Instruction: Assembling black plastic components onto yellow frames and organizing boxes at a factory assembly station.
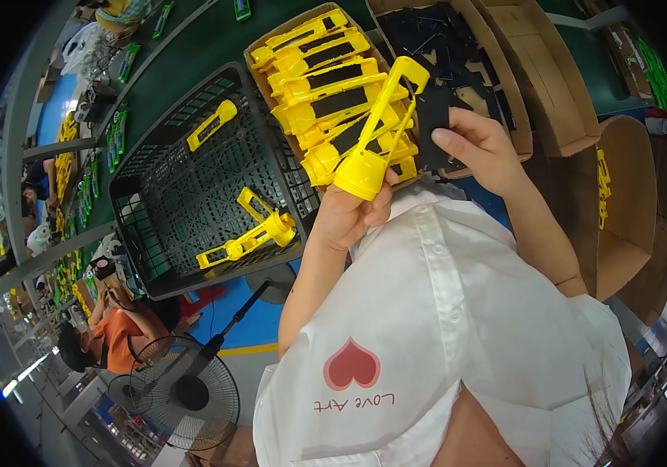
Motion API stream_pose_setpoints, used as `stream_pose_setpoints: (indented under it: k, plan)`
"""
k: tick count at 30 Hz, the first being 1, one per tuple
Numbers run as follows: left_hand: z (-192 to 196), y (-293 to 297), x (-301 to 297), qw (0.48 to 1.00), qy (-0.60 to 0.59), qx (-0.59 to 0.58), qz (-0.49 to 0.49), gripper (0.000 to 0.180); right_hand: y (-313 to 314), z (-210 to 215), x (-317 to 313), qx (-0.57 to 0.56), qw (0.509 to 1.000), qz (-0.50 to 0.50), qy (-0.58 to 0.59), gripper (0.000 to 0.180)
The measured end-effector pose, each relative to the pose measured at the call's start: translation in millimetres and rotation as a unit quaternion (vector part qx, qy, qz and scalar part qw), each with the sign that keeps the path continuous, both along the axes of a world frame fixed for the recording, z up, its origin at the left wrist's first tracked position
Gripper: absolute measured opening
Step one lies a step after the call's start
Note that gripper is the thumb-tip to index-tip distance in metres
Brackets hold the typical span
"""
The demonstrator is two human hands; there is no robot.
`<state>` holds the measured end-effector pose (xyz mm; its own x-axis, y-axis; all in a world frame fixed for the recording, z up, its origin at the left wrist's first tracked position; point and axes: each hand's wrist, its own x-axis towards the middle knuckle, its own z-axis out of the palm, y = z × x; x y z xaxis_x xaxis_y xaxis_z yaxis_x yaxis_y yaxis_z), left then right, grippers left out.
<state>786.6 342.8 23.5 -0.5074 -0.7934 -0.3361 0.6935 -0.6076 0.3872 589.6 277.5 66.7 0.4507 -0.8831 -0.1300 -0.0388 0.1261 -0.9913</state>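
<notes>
My left hand (353, 216) is closed round the wide round end of a yellow plastic housing (364, 173). This part has a long open frame that points up and to the right, away from me. Between thumb and fingers of my right hand (483, 149) is a flat black piece (432, 128), close beside the housing. Behind the held housing lie several similar yellow housings (335, 78) with black strips in their openings, stacked in a cardboard box. Loose flat black pieces (434, 39) fill another box beyond my right hand.
A black plastic crate (140, 148) at the left holds a few yellow parts (255, 236). Cardboard boxes (536, 54) stand at the right. A black fan (191, 391) is at the lower left, near a person in orange (119, 338). Green items (127, 62) line the bench beyond.
</notes>
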Motion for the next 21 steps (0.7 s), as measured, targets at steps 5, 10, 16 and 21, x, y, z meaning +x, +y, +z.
stream_pose_setpoints:
  k: [5, 10, 16, 21]
  plan:
    - [6.2, -4.7, 3.6, 0.916, -0.380, -0.082, 0.099, 0.017, -3.2, -4.0, -1.4, 0.033, 0.994, 0.027, 0.100, 0.015]
    - [-0.6, -7.6, 15.9, 0.812, -0.512, -0.141, 0.242, 0.013, -1.2, -7.9, 1.5, 0.124, 0.992, 0.029, 0.021, 0.019]
    - [0.9, -4.3, 19.1, 0.937, -0.234, -0.083, 0.245, 0.019, -4.3, -23.8, 1.5, 0.134, 0.988, -0.010, -0.082, 0.019]
    - [20.5, -5.7, -19.6, 0.959, -0.222, -0.078, 0.159, 0.029, -1.3, -25.2, 17.9, 0.232, 0.945, -0.117, -0.199, 0.021]
